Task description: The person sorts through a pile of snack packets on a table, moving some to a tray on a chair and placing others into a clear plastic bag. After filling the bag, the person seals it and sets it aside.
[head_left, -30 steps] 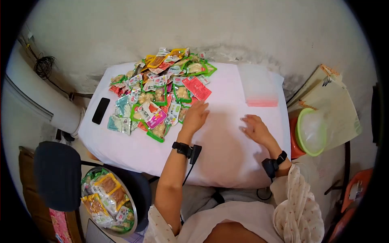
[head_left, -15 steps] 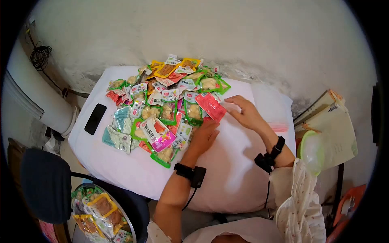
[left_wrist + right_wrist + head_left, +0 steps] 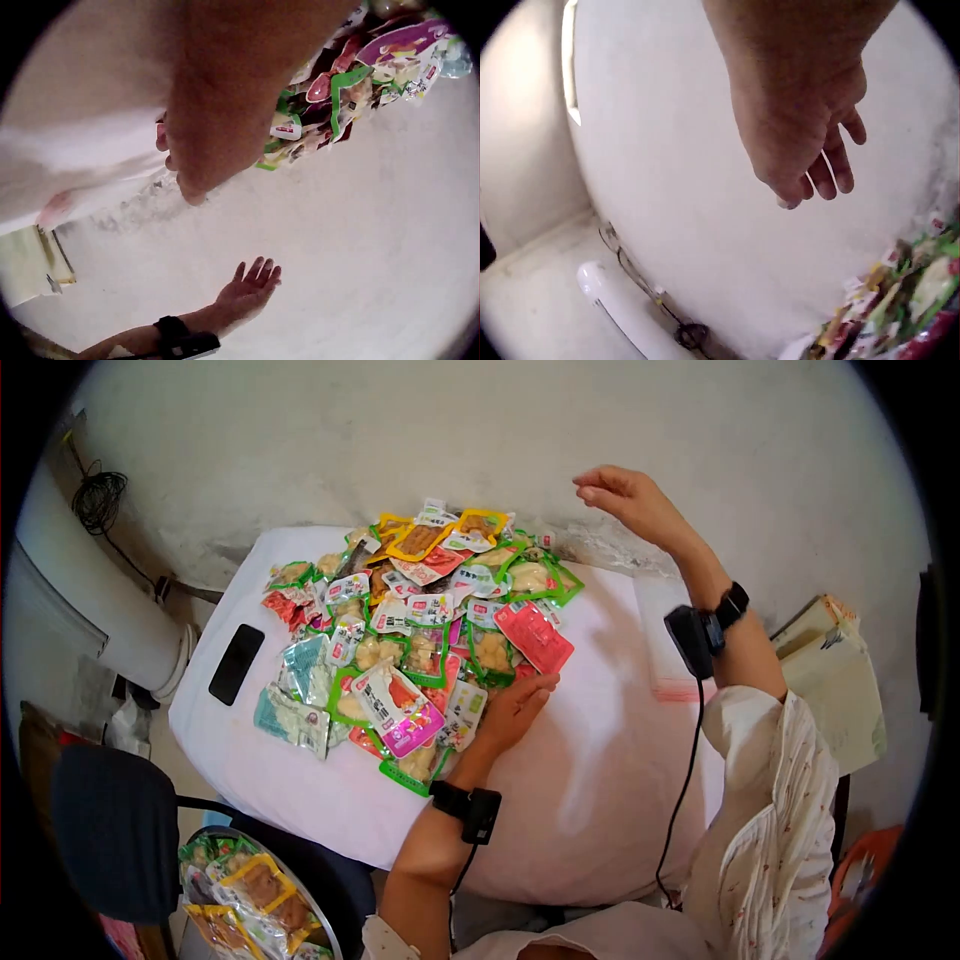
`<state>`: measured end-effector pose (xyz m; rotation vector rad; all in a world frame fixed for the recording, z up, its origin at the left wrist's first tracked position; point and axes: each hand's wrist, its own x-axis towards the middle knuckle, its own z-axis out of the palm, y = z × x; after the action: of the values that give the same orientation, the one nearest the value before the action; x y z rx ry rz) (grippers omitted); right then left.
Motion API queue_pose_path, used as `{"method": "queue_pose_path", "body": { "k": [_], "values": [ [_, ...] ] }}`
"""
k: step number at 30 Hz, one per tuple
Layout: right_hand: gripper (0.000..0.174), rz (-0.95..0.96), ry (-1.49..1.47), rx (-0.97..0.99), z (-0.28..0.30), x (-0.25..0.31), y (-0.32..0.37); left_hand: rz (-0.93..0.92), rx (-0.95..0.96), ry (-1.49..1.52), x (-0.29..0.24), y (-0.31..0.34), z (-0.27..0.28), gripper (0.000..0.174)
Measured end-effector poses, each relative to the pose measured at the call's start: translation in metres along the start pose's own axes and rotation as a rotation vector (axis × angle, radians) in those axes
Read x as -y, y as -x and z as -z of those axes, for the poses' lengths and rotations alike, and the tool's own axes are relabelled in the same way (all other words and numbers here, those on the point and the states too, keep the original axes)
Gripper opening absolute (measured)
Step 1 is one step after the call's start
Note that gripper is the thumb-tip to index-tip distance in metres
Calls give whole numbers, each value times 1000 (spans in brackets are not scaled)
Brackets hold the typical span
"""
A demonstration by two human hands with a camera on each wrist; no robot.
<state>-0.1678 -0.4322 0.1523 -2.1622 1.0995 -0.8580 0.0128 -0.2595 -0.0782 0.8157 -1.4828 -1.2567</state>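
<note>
Vacuum-packed snack packets in many colours form a heap (image 3: 400, 630) on the white-covered table. My left hand (image 3: 517, 712) rests at the heap's right edge, its fingers extended just below a red packet (image 3: 535, 638). Near that hand lie a white-and-purple packet (image 3: 398, 705) and a green-edged packet (image 3: 492, 650). Raised high on the right, my right hand (image 3: 637, 507) appears against the wall, holding nothing. In the right wrist view the fingers (image 3: 840, 169) of this hand are spread and relaxed, with the heap below to the right.
A black phone (image 3: 237, 664) lies left of the heap. Clear plastic bags with a pink edge (image 3: 680, 685) lie at the table's right side. Lower left, a round metal pan (image 3: 318, 895) holds more packets beside a dark chair back (image 3: 112, 830). The wall (image 3: 400, 430) stands behind the table.
My right hand has gone from above the table toward the red packet, then up and away to the right. The left hand stays by the heap's edge. The head view has shifted.
</note>
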Motion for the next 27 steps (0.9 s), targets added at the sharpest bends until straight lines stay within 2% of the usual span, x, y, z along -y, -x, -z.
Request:
{"method": "queue_pose_path", "body": {
  "k": [1,3,4,5,6,8,11,12,14,15,17,18,19,20,22,23,25,27],
  "values": [
    [30,11,1,5,-10,1,-9,-6,-10,-3,2,0,0,31],
    [32,90,227,96,-45,-9,-32,46,-8,136,11,1,-3,32],
    [33,31,310,157,-69,-12,-38,41,-16,130,10,1,-3,32],
    [39,159,492,143,-90,-10,-34,67,-31,191,8,2,-3,33],
    [39,171,489,144,-107,-16,-37,92,-48,251,7,1,-2,34],
    [45,266,687,93,-140,-38,-46,96,-33,276,12,-1,4,37],
    [45,343,783,34,-161,-63,-59,174,-76,393,11,-3,6,41],
    [45,341,779,35,-163,-64,-62,189,-69,382,15,-4,5,44],
    [37,178,710,104,-163,-65,-67,206,-61,374,16,-6,6,47],
    [37,175,709,106,-161,-66,-67,223,-77,390,13,-7,8,50],
    [23,287,579,-61,-153,-65,-64,242,-90,406,7,-10,8,53],
    [23,283,577,-62,-147,-64,-61,252,-175,592,5,-12,8,56],
    [19,279,444,-239,-138,-62,-57,259,-261,778,3,-13,8,60],
    [16,274,309,-413,-126,-54,-53,261,-261,779,1,-13,8,60],
    [16,213,123,-334,-90,-40,-36,250,-301,975,-2,-11,11,67],
    [16,212,127,-335,-73,-36,-25,251,-298,978,-3,-11,12,67],
    [19,27,-143,13,-45,-32,2,284,-350,1075,-5,-11,14,72],
    [20,-88,-117,299,-39,-32,36,280,-341,1080,-8,-11,15,73]
  ]
}}
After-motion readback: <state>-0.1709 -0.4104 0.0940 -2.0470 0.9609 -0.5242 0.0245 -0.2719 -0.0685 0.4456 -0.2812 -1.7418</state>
